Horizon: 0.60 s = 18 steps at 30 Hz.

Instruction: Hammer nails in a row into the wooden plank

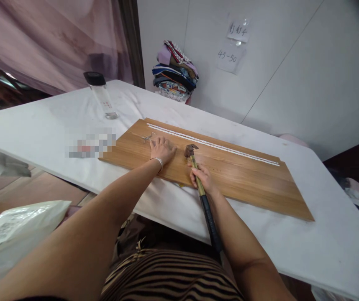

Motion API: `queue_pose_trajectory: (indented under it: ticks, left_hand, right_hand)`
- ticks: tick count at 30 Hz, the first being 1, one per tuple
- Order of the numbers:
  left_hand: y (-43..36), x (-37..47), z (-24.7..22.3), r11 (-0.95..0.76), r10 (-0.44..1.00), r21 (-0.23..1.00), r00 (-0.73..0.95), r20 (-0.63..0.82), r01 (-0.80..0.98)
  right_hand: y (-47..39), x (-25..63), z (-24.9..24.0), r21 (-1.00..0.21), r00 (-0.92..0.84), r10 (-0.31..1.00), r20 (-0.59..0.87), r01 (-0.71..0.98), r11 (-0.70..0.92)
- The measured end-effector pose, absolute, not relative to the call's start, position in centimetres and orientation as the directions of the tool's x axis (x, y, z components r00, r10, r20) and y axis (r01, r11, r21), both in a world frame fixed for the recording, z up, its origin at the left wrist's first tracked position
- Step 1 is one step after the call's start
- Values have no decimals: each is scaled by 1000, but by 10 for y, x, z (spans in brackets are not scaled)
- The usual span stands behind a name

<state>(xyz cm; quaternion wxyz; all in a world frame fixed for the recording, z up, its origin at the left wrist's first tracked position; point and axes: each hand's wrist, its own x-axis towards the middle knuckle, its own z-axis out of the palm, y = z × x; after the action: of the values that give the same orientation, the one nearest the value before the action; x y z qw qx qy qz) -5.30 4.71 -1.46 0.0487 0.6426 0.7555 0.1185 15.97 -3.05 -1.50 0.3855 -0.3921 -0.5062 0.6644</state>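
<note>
One right grip (203, 177) clamps a rusty hammer (206, 209), left grip (163, 151) spread on grained board (245, 177)

Bottle (103, 99): I see it beyond the grip, leftward.
Cloth stack (175, 74): past the grip, slightly left.
Wall notes (229, 57): past the grip, rightward.
Plastic bag (16, 238): well left of the grip.

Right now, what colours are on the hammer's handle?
Yellowish near the hammer's head, black farther down the handle; the head view shows it.
</note>
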Motion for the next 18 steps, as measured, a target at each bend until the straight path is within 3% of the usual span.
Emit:
queue_pose_trajectory:
  ticks: [18]
  left_hand:
    - [47,-54,-19,146,979,205,-171,107,968]
  right_hand:
    - [-25,160,-30,-962,-425,899,-108,-183,-202]
